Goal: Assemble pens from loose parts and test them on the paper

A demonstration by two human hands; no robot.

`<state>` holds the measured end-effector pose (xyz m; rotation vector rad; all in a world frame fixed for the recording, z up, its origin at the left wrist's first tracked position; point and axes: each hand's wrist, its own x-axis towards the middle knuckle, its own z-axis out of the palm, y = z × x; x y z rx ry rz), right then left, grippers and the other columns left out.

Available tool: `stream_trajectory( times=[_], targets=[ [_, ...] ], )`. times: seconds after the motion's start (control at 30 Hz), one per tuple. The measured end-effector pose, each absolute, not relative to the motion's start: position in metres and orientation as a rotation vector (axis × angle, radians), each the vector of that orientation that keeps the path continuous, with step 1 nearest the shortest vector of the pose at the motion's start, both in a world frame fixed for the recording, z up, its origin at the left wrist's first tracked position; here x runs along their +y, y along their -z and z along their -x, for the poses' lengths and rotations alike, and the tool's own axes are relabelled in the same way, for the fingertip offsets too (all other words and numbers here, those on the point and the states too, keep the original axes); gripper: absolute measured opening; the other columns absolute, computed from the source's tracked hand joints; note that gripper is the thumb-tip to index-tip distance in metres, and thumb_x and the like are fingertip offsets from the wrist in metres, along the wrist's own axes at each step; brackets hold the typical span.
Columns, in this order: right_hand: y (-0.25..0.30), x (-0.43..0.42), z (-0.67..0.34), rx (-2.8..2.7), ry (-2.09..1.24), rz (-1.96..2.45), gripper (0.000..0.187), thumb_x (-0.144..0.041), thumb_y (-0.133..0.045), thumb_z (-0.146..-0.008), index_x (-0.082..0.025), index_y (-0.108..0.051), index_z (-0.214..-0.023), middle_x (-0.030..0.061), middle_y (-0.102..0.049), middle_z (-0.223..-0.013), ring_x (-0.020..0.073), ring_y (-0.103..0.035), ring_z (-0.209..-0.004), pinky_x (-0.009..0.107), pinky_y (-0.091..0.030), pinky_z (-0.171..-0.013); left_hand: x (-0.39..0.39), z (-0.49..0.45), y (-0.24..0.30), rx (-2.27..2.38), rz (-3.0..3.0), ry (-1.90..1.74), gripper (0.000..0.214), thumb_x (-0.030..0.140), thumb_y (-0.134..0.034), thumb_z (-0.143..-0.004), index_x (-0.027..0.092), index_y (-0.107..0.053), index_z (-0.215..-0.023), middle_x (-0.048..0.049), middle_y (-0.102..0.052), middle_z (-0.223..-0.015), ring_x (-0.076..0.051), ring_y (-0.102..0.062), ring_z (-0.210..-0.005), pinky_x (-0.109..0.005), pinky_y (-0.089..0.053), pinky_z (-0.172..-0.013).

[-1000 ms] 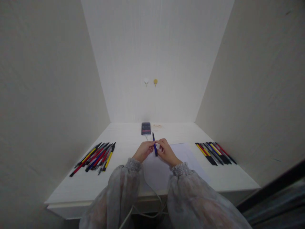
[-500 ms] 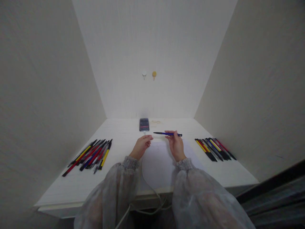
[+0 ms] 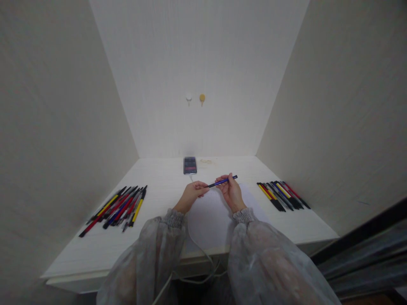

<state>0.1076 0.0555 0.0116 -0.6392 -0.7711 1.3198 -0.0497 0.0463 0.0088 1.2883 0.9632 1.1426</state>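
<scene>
A blue pen [image 3: 221, 181] with black ends is held between my hands, above a white sheet of paper [image 3: 210, 220]. My left hand [image 3: 193, 194] pinches its black lower tip between thumb and fingers. The other end slants up to the right, where my right hand [image 3: 231, 192] grips the barrel near the top with thumb and fingers. Both wrists are covered by translucent grey elastic cuffs.
A loose pile of pens [image 3: 119, 207] lies to the left, and a neater row of pens [image 3: 284, 196] to the right. A phone [image 3: 190, 165] with a white cable lies at the back. Two hooks [image 3: 202, 98] hang on the wall. Walls enclose the white table [image 3: 159, 245].
My left hand has moved up to the pen and closed on its tip. The pen has tilted from nearly level to slanting, its left end lower. The view has shifted slightly.
</scene>
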Motion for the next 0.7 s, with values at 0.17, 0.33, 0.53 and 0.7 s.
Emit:
stream_trajectory(
  times=[0.17,0.33,0.53,0.7],
  targets=[
    [-0.008,0.057,-0.106,-0.795,-1.188,0.804,0.032,-0.048,-0.058,-0.068,-0.016,-0.056,-0.065,-0.0030,-0.051,-0.049,0.0071,-0.046,-0.041,0.019,-0.039,-0.037,0.051,0.052,-0.001,1.128,-1.451,-1.176,0.028,0.038,-0.062,-0.062,0.012,-0.058,-0.070,0.0001,-0.057,-0.057,-0.006,-0.043,-0.043,-0.019,-0.033,-0.044],
    [-0.006,0.059,-0.107,-0.802,-1.227,0.790,0.030,-0.044,-0.062,-0.065,-0.015,-0.054,-0.063,-0.0066,-0.042,-0.041,0.0052,-0.038,-0.035,0.018,-0.032,-0.033,0.053,0.052,0.004,1.234,-1.628,-1.143,0.040,0.048,-0.044,-0.074,0.013,-0.057,-0.061,0.0001,-0.054,-0.049,-0.007,-0.042,-0.039,-0.019,-0.033,-0.043],
    [-0.006,0.059,-0.107,-0.796,-1.230,0.751,0.028,-0.042,-0.062,-0.065,-0.015,-0.056,-0.065,-0.0063,-0.044,-0.042,0.0056,-0.039,-0.036,0.019,-0.033,-0.034,0.051,0.050,0.000,1.191,-1.495,-1.099,0.046,0.054,-0.042,-0.073,0.012,-0.055,-0.058,-0.0010,-0.053,-0.047,-0.007,-0.042,-0.037,-0.019,-0.031,-0.040],
    [-0.008,0.056,-0.106,-0.822,-1.259,0.707,0.027,-0.041,-0.062,-0.065,-0.015,-0.056,-0.068,-0.0061,-0.045,-0.044,0.0059,-0.041,-0.038,0.019,-0.034,-0.035,0.049,0.051,-0.005,1.204,-1.366,-1.027,0.054,0.057,-0.038,-0.074,0.013,-0.050,-0.044,-0.0002,-0.045,-0.035,-0.006,-0.039,-0.033,-0.020,-0.028,-0.040]
  ],
)
